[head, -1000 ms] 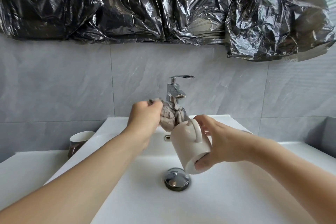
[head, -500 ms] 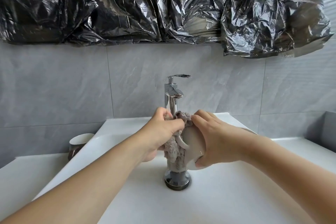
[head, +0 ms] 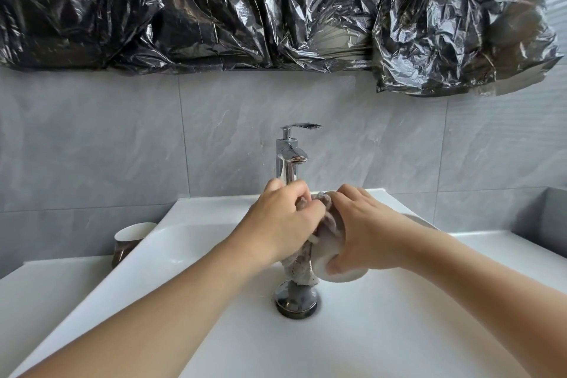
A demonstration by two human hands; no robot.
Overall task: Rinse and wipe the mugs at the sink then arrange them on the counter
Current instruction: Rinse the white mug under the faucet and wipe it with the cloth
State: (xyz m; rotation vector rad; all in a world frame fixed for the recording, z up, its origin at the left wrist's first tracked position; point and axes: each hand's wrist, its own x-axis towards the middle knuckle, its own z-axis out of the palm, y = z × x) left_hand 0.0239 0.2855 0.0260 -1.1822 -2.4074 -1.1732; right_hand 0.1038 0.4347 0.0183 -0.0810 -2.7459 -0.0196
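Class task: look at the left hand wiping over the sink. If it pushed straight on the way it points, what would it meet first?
The left hand points right, so probably the grey cloth it grips, pressed against the white mug.

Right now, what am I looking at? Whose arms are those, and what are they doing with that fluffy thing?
There is no machine here. A person wears a camera on their head, so you see their own two arms reaching out over a white sink. The left hand grips a fluffy grey cloth and rubs it on a white mug. The right hand holds that mug, tipped on its side above the drain plug. Behind the hands stands a shiny tap; no water can be seen running. On the counter to the left waits another mug, brown outside and white inside. Crinkly black plastic covers the wall above.
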